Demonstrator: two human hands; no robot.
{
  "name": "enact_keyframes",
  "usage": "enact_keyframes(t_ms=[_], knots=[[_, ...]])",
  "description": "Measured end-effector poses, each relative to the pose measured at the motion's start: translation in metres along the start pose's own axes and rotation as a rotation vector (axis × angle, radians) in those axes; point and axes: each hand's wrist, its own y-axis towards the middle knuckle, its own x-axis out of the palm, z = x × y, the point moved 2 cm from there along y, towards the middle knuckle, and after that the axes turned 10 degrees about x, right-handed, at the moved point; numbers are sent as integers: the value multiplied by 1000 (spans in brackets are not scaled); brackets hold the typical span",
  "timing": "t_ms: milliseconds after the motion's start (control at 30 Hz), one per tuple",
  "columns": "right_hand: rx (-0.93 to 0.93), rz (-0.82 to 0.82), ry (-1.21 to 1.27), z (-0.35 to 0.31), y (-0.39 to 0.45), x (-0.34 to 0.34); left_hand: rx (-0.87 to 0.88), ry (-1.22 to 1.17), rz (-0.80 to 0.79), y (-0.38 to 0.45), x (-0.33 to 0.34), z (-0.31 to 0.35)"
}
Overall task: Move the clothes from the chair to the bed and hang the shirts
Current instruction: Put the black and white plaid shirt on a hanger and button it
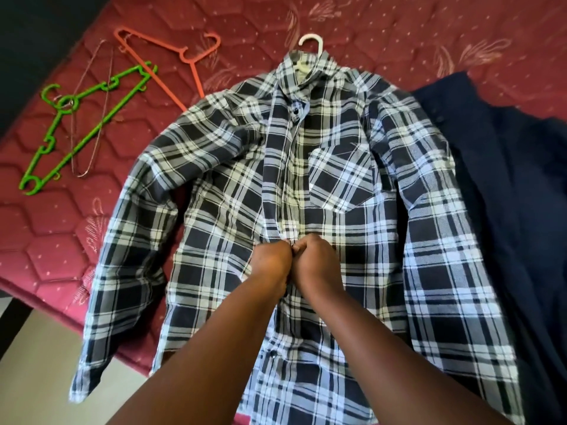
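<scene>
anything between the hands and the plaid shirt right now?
Nothing visible. The left hand and right hand are both directly on the plaid shirt, pinching its front placket mid-chest. The white hanger is already inside the collar; the navy garment lies off to the side.

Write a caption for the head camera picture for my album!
Both hands, left hand and right hand, pinch the plaid shirt front, white hanger inside, on the red mattress.

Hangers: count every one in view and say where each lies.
4. White hanger inside the plaid shirt; orange hanger, green hanger and thin wire hanger on the mattress. Clothes may hide more.
</scene>
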Motion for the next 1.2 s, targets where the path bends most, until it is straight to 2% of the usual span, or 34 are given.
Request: enact_keyframes(t_ms=[67, 133, 233, 300, 367, 433, 467, 533, 600, 700, 767, 867, 1067, 1200], knots=[[-12, -18, -76, -3, 2, -3, 111, 130, -54, 3, 0, 1], [-10, -41, -112, -4, 4, -5, 354, 389, -97, 6, -4, 0], [136, -143, -33, -3, 10, -1, 738, 856, -116, 11, -14, -6], [251, -228, -62, -5, 18, -1, 817, 1074, -183, 13, -17, -12], [253, -236, -208, -10, 27, -9, 770, 1175, -217, 14, -18, -8], [161, -130, -359, -19, 34, -22, 723, 1154, -196, 11, -22, 9], [90, -58, -350, -25, 38, -26, 727, 1125, -172, 11, -24, 19], [-21, 29, -139, -39, 39, -33, 838, 997, -118, 9, -28, 40], [-46, 49, 83, -58, 42, -32, 937, 772, -113, 11, -31, 61], [-44, 32, 66, -70, 50, -16, 813, 484, -201, 29, -26, 75], [-10, 40, 10, -71, 55, -8, 756, 513, -239, 43, -22, 73], [30, 28, 47, -64, 59, -6, 798, 672, -275, 54, -25, 61], [188, -51, 455, -46, 56, -12, 1017, 745, -230, 50, -26, 56], [200, -108, 541, -47, 53, -15, 1125, 859, -223, 47, -22, 55]])
